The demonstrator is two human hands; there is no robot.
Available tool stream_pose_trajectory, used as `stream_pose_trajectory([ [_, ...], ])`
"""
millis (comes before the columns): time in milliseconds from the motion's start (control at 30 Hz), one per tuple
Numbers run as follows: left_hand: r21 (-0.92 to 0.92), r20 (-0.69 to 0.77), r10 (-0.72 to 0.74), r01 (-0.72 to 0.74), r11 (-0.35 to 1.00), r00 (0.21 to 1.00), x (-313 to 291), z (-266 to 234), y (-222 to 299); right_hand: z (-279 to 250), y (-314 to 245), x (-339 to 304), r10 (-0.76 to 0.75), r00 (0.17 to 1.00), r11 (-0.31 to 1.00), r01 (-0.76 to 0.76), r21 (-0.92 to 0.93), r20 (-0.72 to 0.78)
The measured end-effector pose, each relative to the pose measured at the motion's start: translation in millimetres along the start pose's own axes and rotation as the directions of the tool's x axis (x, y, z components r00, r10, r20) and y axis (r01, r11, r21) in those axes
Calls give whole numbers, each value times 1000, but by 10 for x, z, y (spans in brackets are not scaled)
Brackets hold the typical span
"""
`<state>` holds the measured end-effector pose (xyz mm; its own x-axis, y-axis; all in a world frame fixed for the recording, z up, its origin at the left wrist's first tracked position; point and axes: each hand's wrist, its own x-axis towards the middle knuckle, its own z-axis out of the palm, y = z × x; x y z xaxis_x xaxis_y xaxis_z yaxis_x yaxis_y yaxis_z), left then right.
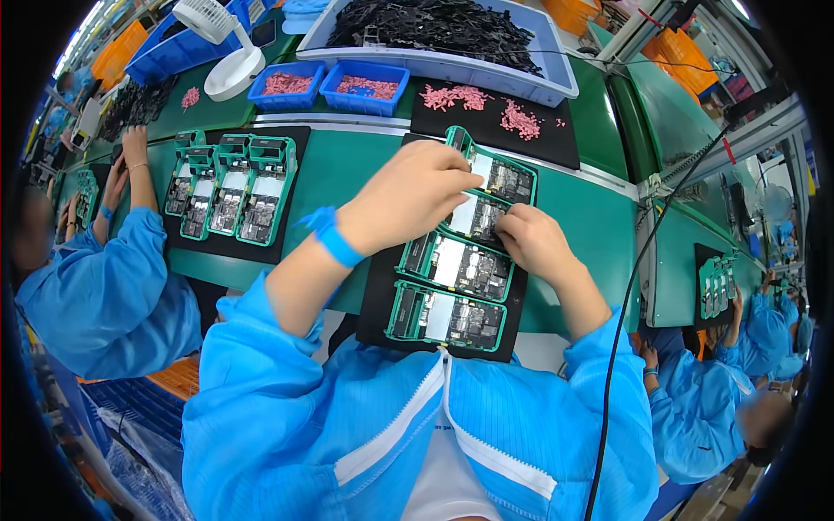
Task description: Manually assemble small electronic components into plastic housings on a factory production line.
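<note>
Several green-framed holders with dark circuit boards and white panels lie in a column on a black mat before me. My left hand (415, 189), with a blue band at its wrist, reaches over the upper holder (508, 181), fingertips bent together near its white panel. Right of it, my right hand (537, 241) pinches at the right end of the second holder (473, 217). Whatever either hand's fingertips hold is too small or hidden. Nearer to me lie the third holder (460, 265) and the lowest holder (447, 317), both untouched.
Beyond the hands, pink bits (521, 122) lie on a black mat beside two blue trays (365, 106) of them. A large bin (547, 82) of black parts stands behind. A black cable (647, 252) hangs at right. A co-worker (113, 269) sits left, near more holders (230, 187).
</note>
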<state>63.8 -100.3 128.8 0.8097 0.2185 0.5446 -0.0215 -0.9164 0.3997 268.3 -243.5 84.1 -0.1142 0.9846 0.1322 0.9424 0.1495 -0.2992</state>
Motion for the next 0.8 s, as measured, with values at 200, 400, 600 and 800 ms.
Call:
stream_pose_trajectory([
  [200, 24, -148, -277, 283, 959, 949, -608, -850, 139, 216, 9, -310, -101, 978, 993, 86, -85, -185],
  [400, -76, -461, -478, 504, 861, 747, -1361, -1522, 107, 409, 232, -197, -7, 944, 998, 27, 56, -329],
  [600, -146, -601, -642, 724, 674, 476, -2198, -2062, -776, 405, 571, -87, 753, 656, 501, -523, 690, -51],
  [800, 100, -649, -640, 880, 464, 411, -2985, -2440, -1741, 340, 663, -9, 835, 539, 349, -673, 652, 109],
])
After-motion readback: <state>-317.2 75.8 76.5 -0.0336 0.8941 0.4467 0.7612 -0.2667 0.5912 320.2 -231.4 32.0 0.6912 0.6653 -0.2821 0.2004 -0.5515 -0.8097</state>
